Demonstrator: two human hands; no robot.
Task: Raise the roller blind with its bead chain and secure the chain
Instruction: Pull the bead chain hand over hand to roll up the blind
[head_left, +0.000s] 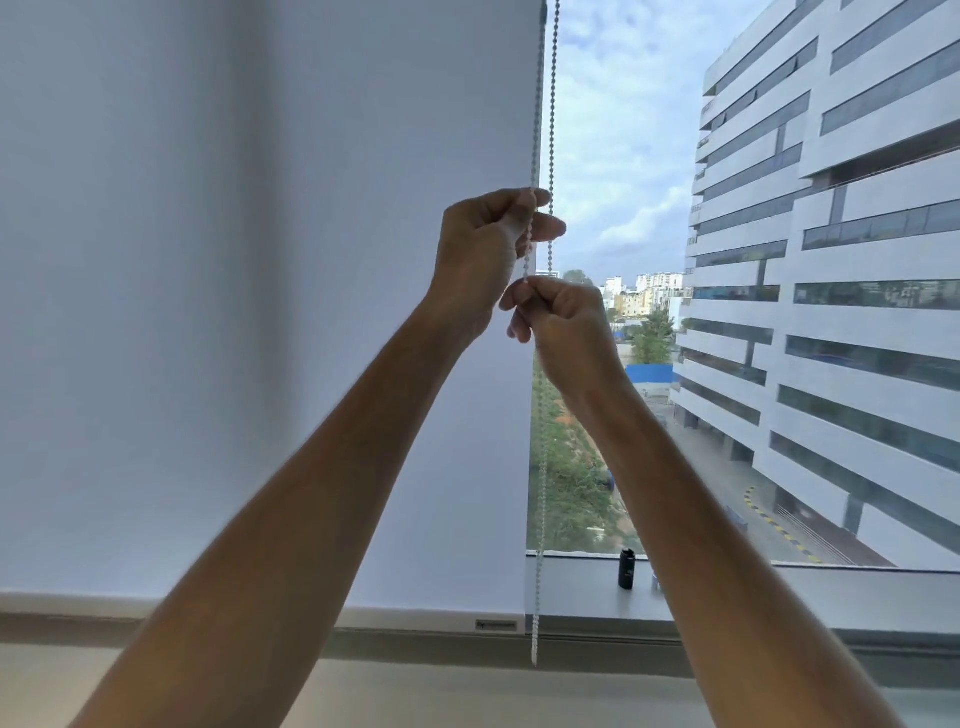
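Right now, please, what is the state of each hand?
Left hand: closed, fingers curled round the bead chain.
Right hand: closed, pinching the same strand of the bead chain just below the left hand.

Both arms raised; left grip above right grip, fingers curled.

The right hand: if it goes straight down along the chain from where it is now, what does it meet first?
The way looks free: the right hand would follow the bead chain toward the window sill, beside the small black bottle. Depth is unclear.
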